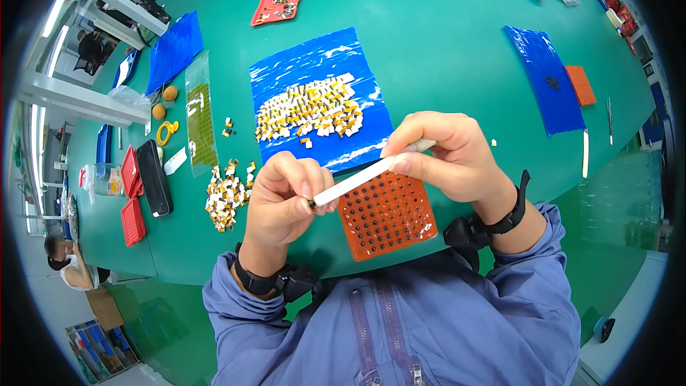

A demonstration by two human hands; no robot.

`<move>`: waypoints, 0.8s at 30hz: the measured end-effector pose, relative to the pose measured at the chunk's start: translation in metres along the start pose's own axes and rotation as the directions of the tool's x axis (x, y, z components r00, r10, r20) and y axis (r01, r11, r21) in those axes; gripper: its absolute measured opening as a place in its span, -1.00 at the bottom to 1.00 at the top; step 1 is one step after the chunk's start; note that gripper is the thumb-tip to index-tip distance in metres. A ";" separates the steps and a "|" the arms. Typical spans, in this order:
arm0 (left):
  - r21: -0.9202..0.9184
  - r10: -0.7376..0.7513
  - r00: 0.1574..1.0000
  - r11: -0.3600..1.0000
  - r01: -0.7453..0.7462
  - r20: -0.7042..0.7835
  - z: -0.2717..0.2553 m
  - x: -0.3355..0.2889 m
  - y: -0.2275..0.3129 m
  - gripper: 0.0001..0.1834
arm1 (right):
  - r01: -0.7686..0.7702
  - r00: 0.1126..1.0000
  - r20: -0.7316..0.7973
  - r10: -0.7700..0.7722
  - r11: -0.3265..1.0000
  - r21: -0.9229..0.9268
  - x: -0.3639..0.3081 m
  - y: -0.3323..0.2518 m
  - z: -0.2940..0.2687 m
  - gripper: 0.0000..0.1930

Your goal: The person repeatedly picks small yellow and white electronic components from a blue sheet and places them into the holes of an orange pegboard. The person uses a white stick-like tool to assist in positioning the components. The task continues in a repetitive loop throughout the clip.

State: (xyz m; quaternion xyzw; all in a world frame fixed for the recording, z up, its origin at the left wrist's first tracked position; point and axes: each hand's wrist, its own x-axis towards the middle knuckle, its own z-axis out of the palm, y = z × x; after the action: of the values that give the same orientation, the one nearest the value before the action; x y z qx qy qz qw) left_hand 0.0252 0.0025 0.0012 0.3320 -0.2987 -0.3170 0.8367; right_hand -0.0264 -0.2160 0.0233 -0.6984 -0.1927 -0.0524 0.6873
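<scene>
- White rod (355, 183): held aslant above the near edge of the tabletop (443, 57), partly over the dotted orange tray (396, 246).
- Left hand (286, 189): fingers pinched about the rod's lower end, at a small dark piece (311, 204); whether piece and rod are joined cannot be told.
- Right hand (450, 154): thumb and fingers grasping the rod's upper part.
- Step in hand, judged: fingertip work at the rod's end. Next move appears to call for a steady right-hand hold and fine left-hand control.
- Beyond: white-and-yellow pieces (307, 107) on a blue sheet (321, 50).
</scene>
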 end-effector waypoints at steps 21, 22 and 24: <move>-0.012 0.026 1.000 1.000 -0.026 -0.016 -0.001 -0.002 0.000 -0.86 | 0.251 0.968 0.083 -0.237 0.928 -0.277 0.002 -0.003 0.003 -0.90; -0.003 0.026 1.000 1.000 -0.026 -0.015 -0.002 -0.002 0.000 -0.86 | 0.257 0.966 0.096 -0.239 0.925 -0.281 0.001 -0.003 0.002 -0.90; -0.021 0.015 1.000 1.000 -0.016 -0.010 0.000 -0.002 -0.001 -0.86 | 0.248 0.968 0.113 -0.223 0.916 -0.315 0.002 -0.005 0.000 -0.91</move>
State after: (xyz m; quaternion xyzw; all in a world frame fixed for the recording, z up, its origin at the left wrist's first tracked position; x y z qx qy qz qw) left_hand 0.0242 0.0032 -0.0001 0.3223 -0.2935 -0.3119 0.8442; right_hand -0.0263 -0.2156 0.0284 -0.7757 -0.2895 -0.1398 0.5431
